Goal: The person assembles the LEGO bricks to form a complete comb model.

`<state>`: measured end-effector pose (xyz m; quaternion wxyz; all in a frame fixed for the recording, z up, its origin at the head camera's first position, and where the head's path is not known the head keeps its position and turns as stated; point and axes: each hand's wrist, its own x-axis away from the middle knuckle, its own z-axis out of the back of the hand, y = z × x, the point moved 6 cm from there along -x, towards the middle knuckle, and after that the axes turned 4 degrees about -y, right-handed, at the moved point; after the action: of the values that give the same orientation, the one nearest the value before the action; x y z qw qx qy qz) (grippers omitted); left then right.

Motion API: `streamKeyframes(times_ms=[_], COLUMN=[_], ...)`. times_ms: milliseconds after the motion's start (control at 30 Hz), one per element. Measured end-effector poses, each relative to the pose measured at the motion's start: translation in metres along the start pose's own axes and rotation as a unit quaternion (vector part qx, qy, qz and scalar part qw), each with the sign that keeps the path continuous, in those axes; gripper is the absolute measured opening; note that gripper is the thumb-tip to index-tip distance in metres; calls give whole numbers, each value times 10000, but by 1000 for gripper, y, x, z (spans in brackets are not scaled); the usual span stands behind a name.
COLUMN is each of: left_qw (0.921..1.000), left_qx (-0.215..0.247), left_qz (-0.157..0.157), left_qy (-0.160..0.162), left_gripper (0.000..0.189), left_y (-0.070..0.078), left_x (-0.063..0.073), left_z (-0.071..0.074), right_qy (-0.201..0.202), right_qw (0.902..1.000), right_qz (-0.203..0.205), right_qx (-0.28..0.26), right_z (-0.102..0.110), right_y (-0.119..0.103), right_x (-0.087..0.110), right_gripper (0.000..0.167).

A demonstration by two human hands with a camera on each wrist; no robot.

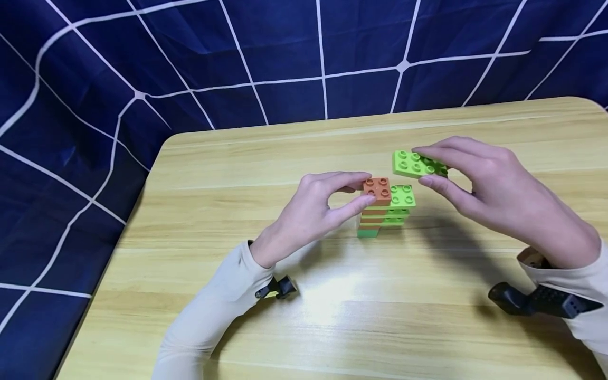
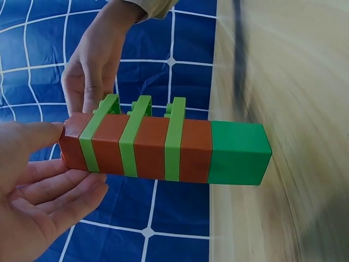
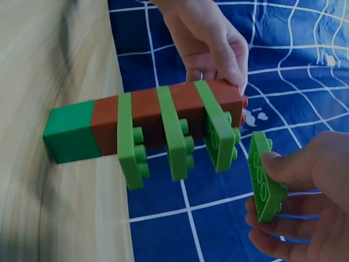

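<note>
A tower of toy building bricks stands on the table, with a dark green brick at its base. Above it, orange-brown bricks alternate with flat lime green bricks that jut out to the right. My left hand pinches the top orange-brown brick between thumb and fingers. In my right hand is a loose lime green brick, studs up, held by thumb and fingers. This brick hangs just above and to the right of the tower, apart from it.
The light wooden table extends around the tower. Behind it and to the left hangs a dark blue cloth with white lines. Black wrist devices sit at both sleeves.
</note>
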<state>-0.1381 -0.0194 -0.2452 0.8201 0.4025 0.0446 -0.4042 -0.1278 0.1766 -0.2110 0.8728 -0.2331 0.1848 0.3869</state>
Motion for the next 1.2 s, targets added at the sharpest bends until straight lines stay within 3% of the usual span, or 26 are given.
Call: streamKeyframes(times_ms=[333, 633, 900, 1067, 1200], left_qw=[9991, 9978, 9960, 9967, 9987], left_qx=[-76, 418, 592, 571, 503], left_qz=[160, 424, 613, 495, -65], left_qy=[-397, -291, -271, -280, 24], left_gripper=[42, 44, 48, 51, 45], left_y=[-2, -9, -11, -11, -4], left_x=[0, -1, -1, -1, -2], left_z=[-3, -2, -3, -2, 4], right_qy=[72, 5, -23, -16, -31], right_qw=[9987, 9979, 9979, 9979, 9981], right_qz=[398, 478, 488, 530, 547], right_qx=[-306, -439, -436, -373, -283], right_z=[-7, -13, -16, -17, -17], right_y=[-16, -23, -27, -27, -28], right_x=[-5, -5, -7, -7, -7], right_gripper=[55, 57, 54, 55, 57])
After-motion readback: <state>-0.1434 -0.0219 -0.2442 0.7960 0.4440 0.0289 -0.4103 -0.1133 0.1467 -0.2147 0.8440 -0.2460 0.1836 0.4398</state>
